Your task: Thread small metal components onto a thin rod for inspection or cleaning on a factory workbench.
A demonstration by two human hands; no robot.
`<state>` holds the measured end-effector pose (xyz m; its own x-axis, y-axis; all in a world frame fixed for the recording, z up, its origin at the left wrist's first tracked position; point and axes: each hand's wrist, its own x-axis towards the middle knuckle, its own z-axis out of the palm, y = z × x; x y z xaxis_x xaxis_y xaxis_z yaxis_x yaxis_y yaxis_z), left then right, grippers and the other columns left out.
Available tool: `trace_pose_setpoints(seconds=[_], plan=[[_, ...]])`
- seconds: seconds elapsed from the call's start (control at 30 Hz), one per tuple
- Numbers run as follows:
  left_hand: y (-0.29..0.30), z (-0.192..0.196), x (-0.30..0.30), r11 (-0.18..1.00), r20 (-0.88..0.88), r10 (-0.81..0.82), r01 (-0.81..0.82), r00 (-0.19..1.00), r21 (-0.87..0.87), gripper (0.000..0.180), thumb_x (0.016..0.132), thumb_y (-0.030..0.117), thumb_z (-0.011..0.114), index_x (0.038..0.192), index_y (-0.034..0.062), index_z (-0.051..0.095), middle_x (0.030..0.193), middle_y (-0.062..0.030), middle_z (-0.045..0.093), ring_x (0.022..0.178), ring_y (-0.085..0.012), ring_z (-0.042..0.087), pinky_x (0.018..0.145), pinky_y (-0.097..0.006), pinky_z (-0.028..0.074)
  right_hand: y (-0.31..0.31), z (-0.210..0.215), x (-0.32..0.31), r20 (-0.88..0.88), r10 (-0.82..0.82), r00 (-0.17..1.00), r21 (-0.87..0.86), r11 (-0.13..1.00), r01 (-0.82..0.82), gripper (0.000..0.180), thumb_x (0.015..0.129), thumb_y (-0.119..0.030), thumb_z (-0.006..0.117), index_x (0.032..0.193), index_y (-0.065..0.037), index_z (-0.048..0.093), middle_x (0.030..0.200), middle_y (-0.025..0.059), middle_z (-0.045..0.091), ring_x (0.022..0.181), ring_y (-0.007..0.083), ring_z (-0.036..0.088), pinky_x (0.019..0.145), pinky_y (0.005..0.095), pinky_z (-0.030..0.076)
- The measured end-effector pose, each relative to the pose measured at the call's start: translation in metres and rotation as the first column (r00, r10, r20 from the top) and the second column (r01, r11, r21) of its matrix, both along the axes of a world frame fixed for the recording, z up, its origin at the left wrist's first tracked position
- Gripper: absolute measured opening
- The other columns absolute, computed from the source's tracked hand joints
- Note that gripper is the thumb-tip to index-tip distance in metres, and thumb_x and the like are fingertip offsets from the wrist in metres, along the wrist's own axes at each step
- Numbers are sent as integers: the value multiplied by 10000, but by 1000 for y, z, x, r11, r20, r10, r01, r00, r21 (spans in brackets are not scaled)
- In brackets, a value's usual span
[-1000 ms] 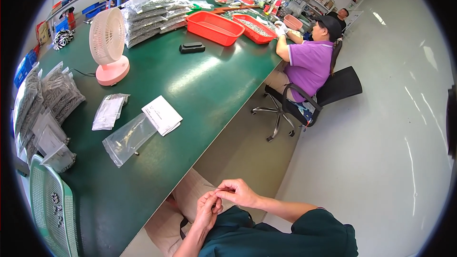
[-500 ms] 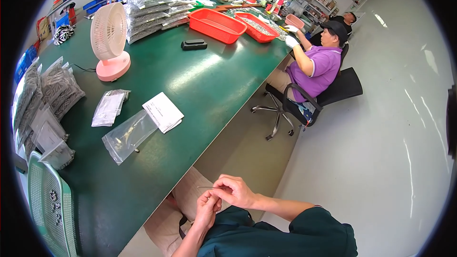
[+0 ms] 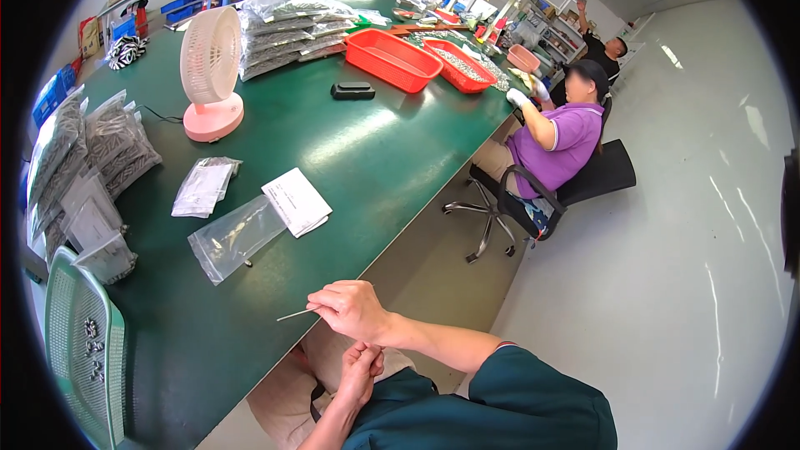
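Observation:
Over the table's near edge, my right hand (image 3: 348, 310) is closed around a thin metal rod (image 3: 293, 315). The rod's free end points left over the green tabletop. Just below it, above my lap, is my left hand (image 3: 360, 373), its fingers curled and pinched together; whatever they hold is hidden. Ahead on the table lies a clear plastic bag (image 3: 236, 237) with a few small brass-coloured pieces inside. One small metal piece (image 3: 248, 263) rests beside the bag. White paper slips (image 3: 297, 202) overlap its far end.
A green basket (image 3: 62, 317) with small metal parts stands at the left. Filled bags (image 3: 108, 146), a pink fan (image 3: 212, 121), a black case (image 3: 352, 91) and red baskets (image 3: 392, 58) are farther along. A gloved co-worker (image 3: 554, 137) in purple sits at the right.
My right hand has moved up and left, away from my left hand, carrying the rod toward the table. The left hand stays over my lap. The view has shifted slightly.

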<state>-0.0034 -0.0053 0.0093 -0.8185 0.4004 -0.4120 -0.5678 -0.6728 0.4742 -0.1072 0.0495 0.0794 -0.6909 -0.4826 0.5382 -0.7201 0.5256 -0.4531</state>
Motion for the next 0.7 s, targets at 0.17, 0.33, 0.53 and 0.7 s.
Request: trace_pose_setpoints(seconds=[0.17, 0.33, 0.53, 0.7], plan=[[-1, -14, 3, 1000, -22, 12, -12, 1000, 26, 99, 849, 76, 497, 757, 40, 511, 584, -8, 444, 469, -66, 334, 437, -201, 242, -7, 11, 9, 29, -43, 999, -131, 990, 47, 77, 684, -79, 663, 742, -51, 620, 609, 60, 582, 550, 214, 568, 497, 312, 447], [0, -9, 1, 999, -20, 9, -8, 1000, 32, 121, 844, 65, 490, 725, 45, 504, 570, -9, 434, 459, -67, 326, 434, -204, 234, -4, 9, 14, 18, -6, 1000, -136, 991, 9, 114, 677, -64, 677, 772, -42, 620, 586, 55, 571, 527, 207, 558, 479, 309, 439], [2, -7, 1, 1000, -34, 4, -3, 999, 31, 124, 837, 75, 500, 716, 49, 497, 562, -2, 416, 454, -64, 306, 433, -203, 225, 0, 1, 1, -48, -9, 999, -90, 996, 5, 129, 653, -36, 702, 754, -25, 623, 588, 75, 582, 503, 205, 561, 453, 296, 436], [1, -10, -1, 1000, -28, 3, -2, 1000, 28, 130, 848, 104, 520, 733, 45, 500, 579, -2, 431, 459, -64, 322, 431, -201, 227, 0, 7, 11, -17, -52, 998, -69, 996, 51, 78, 701, -85, 662, 732, -36, 610, 592, 69, 579, 536, 223, 570, 483, 318, 449]])
